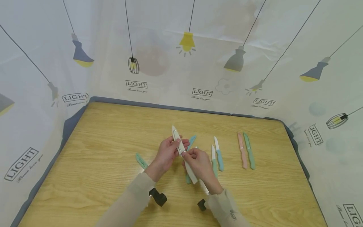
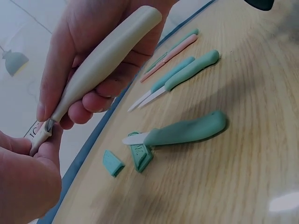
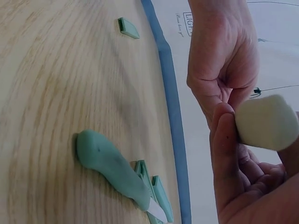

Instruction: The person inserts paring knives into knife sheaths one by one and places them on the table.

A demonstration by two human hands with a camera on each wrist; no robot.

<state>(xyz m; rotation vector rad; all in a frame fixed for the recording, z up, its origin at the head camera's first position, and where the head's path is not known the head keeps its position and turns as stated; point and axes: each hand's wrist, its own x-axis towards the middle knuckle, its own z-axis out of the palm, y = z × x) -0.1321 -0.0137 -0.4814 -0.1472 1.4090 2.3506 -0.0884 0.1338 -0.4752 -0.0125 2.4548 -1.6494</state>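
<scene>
A white-handled knife (image 1: 190, 171) is held at a slant between both hands, with a white sheath (image 1: 178, 138) over its blade. My left hand (image 1: 165, 153) pinches the sheath, thumb on top. The fingers of my right hand (image 1: 199, 160) grip the handle near the sheath's mouth. In the left wrist view, a small shiny strip shows where handle (image 2: 105, 60) and sheath meet. Below the hands lies an unsheathed green knife (image 2: 187, 128), its white blade tip over a green sheath (image 2: 141, 156). A blue sheath (image 1: 193, 139) lies behind the hands, partly hidden.
Right of the hands lie two bare-bladed knives, one green (image 1: 214, 160) and one blue (image 1: 219, 156). Farther right are a pink knife (image 1: 242, 151) and a green knife (image 1: 249, 153), both sheathed. Another green sheath (image 1: 141, 160) lies by the left forearm. Printed curtains surround the wooden table (image 1: 113, 126).
</scene>
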